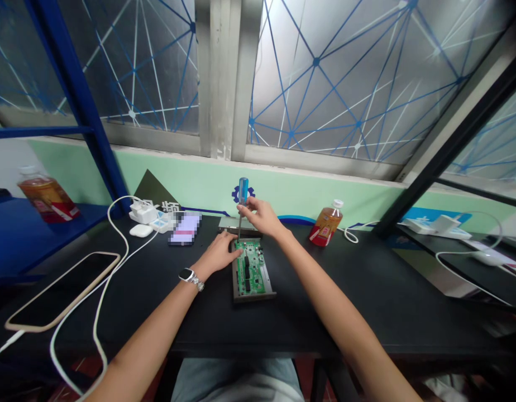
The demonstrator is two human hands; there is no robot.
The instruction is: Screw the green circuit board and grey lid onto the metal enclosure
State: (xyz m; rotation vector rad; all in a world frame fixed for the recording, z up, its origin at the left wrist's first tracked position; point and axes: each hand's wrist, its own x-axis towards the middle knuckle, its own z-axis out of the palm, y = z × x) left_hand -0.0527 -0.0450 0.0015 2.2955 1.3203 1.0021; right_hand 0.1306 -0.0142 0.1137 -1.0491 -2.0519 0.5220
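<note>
A green circuit board (253, 273) lies in a shallow grey metal case (254, 298) on the black desk. My right hand (263, 216) grips a screwdriver (243, 191) with a blue handle. The screwdriver stands upright, its tip at the far left corner of the board; the exact contact is too small to make out. My left hand (218, 252) holds the case at its far left side, thumb over the board, some fingertips partly hidden. Just behind the case lies a grey metal cover (237, 224).
Left on the desk are a phone (65, 290), white cables (99, 312), white chargers (144, 213) and a blurred-out screen (185, 229). A drink bottle (325, 224) stands behind my right forearm. Shelf frames (409, 162) rise at both sides, below the windows' patterned glass.
</note>
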